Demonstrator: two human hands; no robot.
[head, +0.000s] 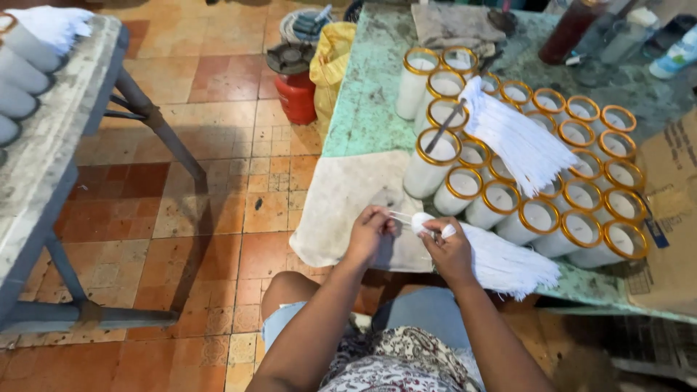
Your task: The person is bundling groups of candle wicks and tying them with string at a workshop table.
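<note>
Left hand point(369, 231) fingers pinch one white wick strand | right hand point(449, 250) fingers clamp white wick bundle point(508, 265) | pull singly, straight, over green counter point(363, 109).

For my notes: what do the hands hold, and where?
Right hand grips a bundle of white wicks at its bound end; left hand pinches one wick's tip.
</note>
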